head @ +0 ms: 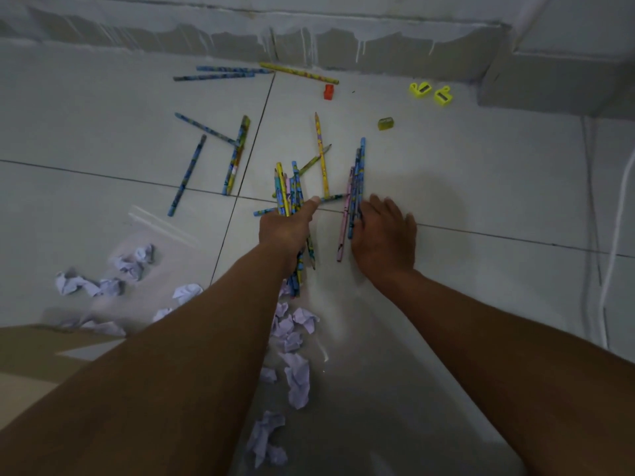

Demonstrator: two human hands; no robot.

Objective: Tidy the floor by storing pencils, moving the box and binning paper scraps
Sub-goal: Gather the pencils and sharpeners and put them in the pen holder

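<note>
Paper scraps [296,376]: crumpled lilac balls lie nearest, strewn on the floor [481,187] between and left of the forearms; none binned yet.
Box [31,355]: a brown cardboard corner shows at the lower left, just beside the scraps; it looks not yet moved.
Plastic bag [161,228]: clear and flat on the tiles by the scraps, likely meant to take the pencils.
Left hand [285,228]: fingers curled round a bundle of pencils [290,190], thumb stretched forward over them, so the collected ones stay together.
Right hand [383,235]: fingers straight and flat on the floor, pressed against a second cluster [355,187], seemingly sweeping it toward the bundle.
Loose pencils [187,175]: several lie further out to the left, well apart.
Sharpeners [431,91]: yellow, red and olive ones sit farthest, near the wall.
</note>
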